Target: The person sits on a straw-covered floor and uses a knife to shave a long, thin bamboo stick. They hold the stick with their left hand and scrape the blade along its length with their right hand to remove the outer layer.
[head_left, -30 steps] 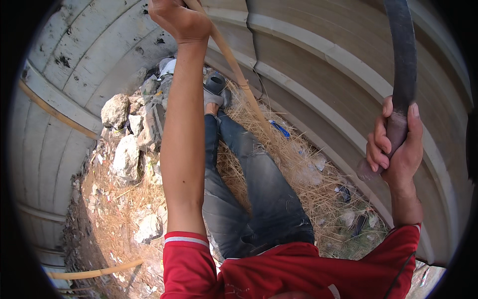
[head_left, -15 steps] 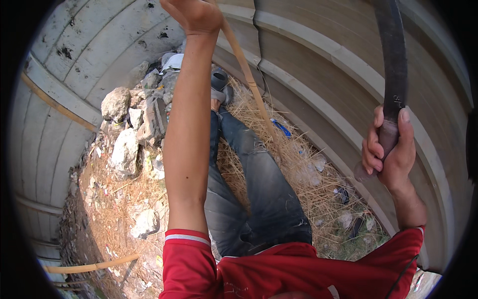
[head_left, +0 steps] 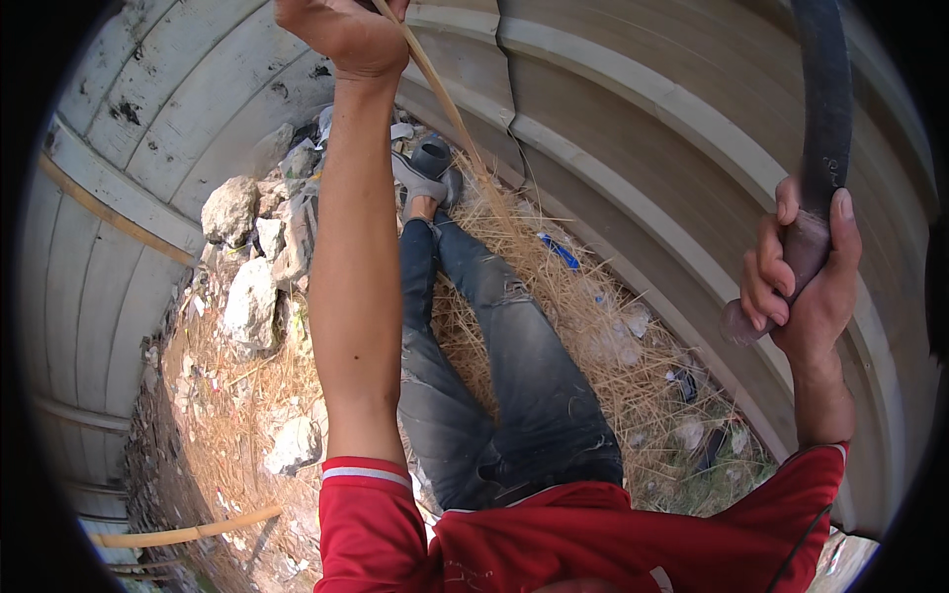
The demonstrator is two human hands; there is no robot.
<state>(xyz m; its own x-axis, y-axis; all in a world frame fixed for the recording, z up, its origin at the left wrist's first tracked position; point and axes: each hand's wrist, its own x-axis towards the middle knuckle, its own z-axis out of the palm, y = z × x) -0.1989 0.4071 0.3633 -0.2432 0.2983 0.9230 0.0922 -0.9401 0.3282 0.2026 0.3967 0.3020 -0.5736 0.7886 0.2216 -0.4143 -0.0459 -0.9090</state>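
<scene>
Dark grey and curved, a blade (head_left: 826, 109) was clasped at its handle (head_left: 809, 239) in the grip of the right hand (head_left: 811, 277) and pointed to the far side. Left of it, well apart, a wooden strip (head_left: 442, 87) was pinched by the left hand (head_left: 348, 32), the nearer one, fingers partly cut off; its long axis was slanted down rightward to the straw (head_left: 568, 306).

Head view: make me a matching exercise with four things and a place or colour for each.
Things:
1. dark-bladed tool
2. wooden strip
3. shirt
4. blue scrap

Matches:
A. lying loose on the straw
B. in the right hand
C. red
D. in the left hand

Pairs: 1-B, 2-D, 3-C, 4-A
</scene>
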